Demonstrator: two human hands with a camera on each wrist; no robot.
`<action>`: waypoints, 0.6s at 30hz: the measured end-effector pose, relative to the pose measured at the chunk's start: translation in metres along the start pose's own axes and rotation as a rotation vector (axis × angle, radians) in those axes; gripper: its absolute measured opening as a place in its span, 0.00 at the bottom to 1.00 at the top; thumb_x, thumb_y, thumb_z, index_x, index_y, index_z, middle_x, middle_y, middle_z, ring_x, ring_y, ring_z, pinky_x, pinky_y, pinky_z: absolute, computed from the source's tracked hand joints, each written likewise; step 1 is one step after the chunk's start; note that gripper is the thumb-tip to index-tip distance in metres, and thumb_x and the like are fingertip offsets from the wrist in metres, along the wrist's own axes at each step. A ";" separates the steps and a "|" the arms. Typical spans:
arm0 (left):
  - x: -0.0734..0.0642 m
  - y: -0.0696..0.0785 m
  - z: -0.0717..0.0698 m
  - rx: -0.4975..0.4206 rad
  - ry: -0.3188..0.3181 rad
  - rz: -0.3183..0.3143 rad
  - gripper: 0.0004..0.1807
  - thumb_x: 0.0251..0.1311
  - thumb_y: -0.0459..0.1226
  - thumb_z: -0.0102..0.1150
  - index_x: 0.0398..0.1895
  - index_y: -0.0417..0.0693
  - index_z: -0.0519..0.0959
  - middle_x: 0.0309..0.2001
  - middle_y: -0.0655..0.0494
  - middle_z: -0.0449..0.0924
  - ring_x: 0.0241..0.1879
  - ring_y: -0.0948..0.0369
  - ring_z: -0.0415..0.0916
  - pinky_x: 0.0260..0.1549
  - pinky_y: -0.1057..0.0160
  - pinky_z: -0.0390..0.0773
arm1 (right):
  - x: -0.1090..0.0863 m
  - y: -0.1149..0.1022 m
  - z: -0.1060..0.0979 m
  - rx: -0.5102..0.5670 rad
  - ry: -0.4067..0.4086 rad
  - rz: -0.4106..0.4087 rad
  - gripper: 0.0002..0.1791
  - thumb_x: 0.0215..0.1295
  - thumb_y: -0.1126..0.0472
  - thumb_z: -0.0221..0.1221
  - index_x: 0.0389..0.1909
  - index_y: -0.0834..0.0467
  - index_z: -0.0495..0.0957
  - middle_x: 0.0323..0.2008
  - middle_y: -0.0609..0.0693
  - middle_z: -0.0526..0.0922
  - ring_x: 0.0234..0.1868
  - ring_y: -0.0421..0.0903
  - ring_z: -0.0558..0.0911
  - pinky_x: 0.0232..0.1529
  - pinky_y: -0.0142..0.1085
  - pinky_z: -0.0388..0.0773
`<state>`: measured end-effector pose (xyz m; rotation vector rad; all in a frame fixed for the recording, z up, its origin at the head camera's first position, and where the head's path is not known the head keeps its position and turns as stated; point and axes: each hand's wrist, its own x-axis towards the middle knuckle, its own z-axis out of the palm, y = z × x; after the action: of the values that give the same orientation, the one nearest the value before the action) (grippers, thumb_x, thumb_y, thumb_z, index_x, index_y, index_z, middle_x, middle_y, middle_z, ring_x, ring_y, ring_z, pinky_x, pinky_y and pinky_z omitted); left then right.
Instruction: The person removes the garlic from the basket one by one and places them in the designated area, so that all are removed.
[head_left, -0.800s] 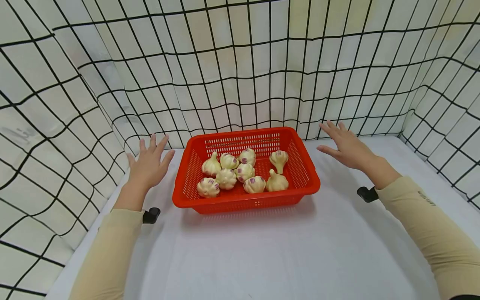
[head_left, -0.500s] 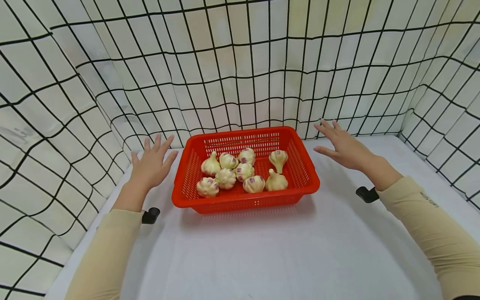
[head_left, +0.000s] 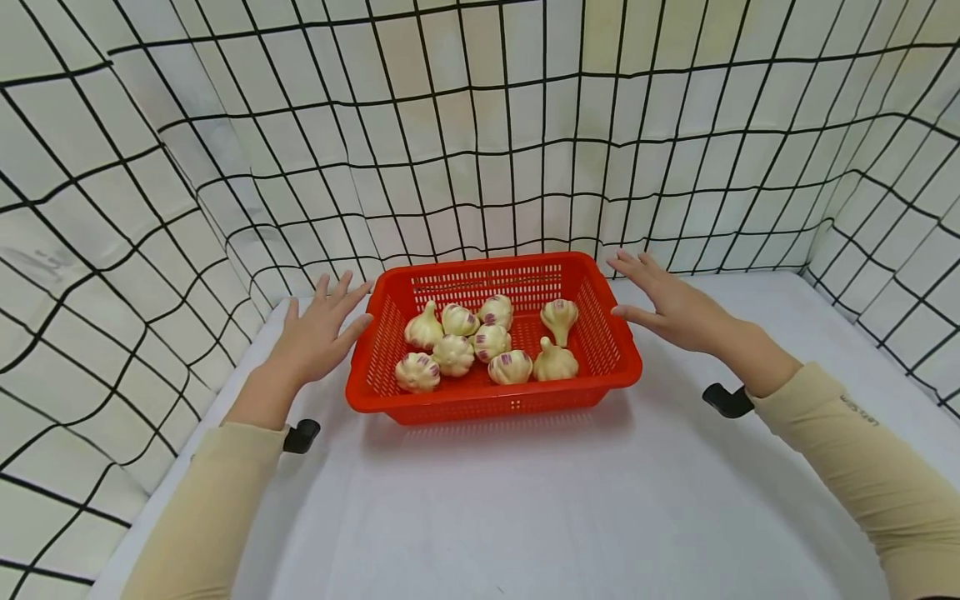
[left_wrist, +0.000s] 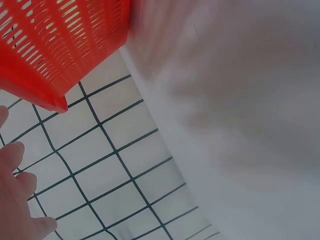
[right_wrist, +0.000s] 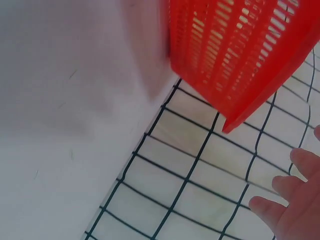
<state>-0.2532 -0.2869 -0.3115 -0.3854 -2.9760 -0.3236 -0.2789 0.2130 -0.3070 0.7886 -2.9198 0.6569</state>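
A red plastic basket [head_left: 450, 406] with slotted walls stands on the white table in the head view. Several garlic bulbs [head_left: 453, 356] with purple marks lie inside it, two of them on the right side with their stems showing. My left hand [head_left: 315, 337] is spread at the basket's left end, thumb and fingers close to the rim and holding nothing. At the right end, my right hand [head_left: 671, 308] has its fingers extended, its tips near the rim's back corner. Both wrist views show the basket's outer wall [left_wrist: 75, 35] beyond the fingers.
Black grid netting [head_left: 517, 125] over white sheeting rises behind the basket and along both sides. The white tabletop [head_left: 480, 508] stretches in front of the basket. A black wrist camera [head_left: 302, 436] sits on the left wrist, another [head_left: 727, 401] on the right.
Both hands have moved inward toward the basket's ends, the left hand to the right and the right hand to the left. The basket and garlic bulbs have stayed in place.
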 end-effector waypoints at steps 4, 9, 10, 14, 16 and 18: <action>-0.002 0.002 0.001 -0.010 -0.024 0.010 0.38 0.78 0.57 0.40 0.83 0.52 0.52 0.82 0.41 0.37 0.80 0.39 0.26 0.68 0.26 0.26 | 0.001 -0.009 0.004 0.024 -0.035 -0.013 0.45 0.73 0.46 0.60 0.83 0.52 0.50 0.82 0.57 0.46 0.81 0.60 0.41 0.64 0.70 0.64; -0.003 0.005 0.001 -0.025 -0.057 0.030 0.38 0.77 0.57 0.42 0.83 0.53 0.52 0.82 0.42 0.37 0.80 0.41 0.24 0.68 0.26 0.27 | 0.002 -0.019 0.008 0.084 -0.077 -0.026 0.45 0.72 0.43 0.61 0.83 0.50 0.50 0.82 0.58 0.45 0.81 0.61 0.43 0.65 0.68 0.66; -0.003 0.006 0.001 -0.027 -0.065 0.033 0.38 0.77 0.57 0.42 0.83 0.53 0.52 0.82 0.42 0.37 0.80 0.41 0.24 0.68 0.27 0.27 | 0.002 -0.021 0.008 0.096 -0.086 -0.029 0.45 0.72 0.43 0.61 0.83 0.49 0.51 0.82 0.59 0.45 0.81 0.61 0.44 0.65 0.67 0.66; -0.005 0.006 0.002 -0.029 -0.090 0.040 0.38 0.77 0.58 0.43 0.83 0.52 0.53 0.83 0.42 0.37 0.80 0.41 0.24 0.69 0.27 0.27 | 0.003 -0.026 0.012 0.141 -0.141 -0.046 0.46 0.71 0.42 0.62 0.83 0.49 0.51 0.82 0.59 0.46 0.80 0.62 0.48 0.62 0.63 0.73; -0.006 0.005 0.002 -0.032 -0.097 0.039 0.38 0.77 0.57 0.43 0.83 0.51 0.53 0.83 0.42 0.37 0.80 0.41 0.24 0.69 0.27 0.27 | 0.005 -0.029 0.014 0.160 -0.165 -0.059 0.46 0.71 0.42 0.62 0.83 0.49 0.52 0.81 0.58 0.48 0.80 0.62 0.50 0.61 0.60 0.75; -0.007 0.005 0.002 -0.035 -0.100 0.041 0.38 0.77 0.58 0.43 0.83 0.51 0.53 0.83 0.42 0.37 0.80 0.41 0.25 0.69 0.27 0.27 | 0.006 -0.031 0.015 0.175 -0.183 -0.071 0.45 0.71 0.44 0.63 0.82 0.49 0.53 0.81 0.58 0.51 0.79 0.62 0.52 0.59 0.57 0.78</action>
<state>-0.2455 -0.2838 -0.3138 -0.4791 -3.0590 -0.3636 -0.2680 0.1796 -0.3080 1.0164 -3.0084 0.8881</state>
